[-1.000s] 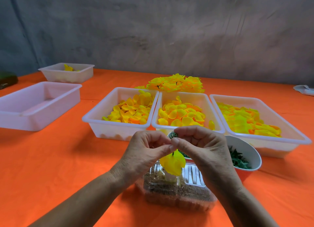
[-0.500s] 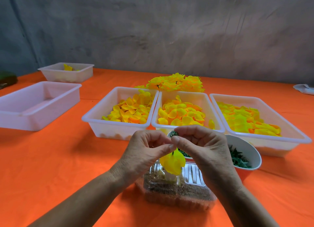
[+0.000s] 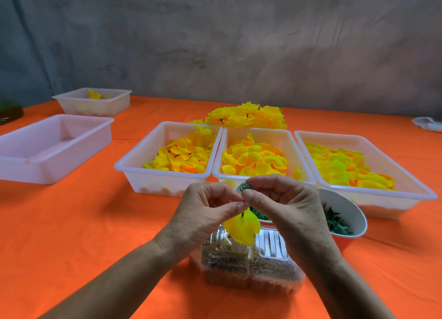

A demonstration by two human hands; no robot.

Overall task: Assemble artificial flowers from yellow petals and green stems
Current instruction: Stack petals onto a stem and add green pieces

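Behind both hands pinching a yellow petal, three petal trays, green-stem bowl

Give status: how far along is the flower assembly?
Done: a pile of finished yellow flowers lies behind the trays. In hand: left hand and right hand pinch a green stem piece with one yellow petal hanging. Left: three white plastic trays full of loose petals.
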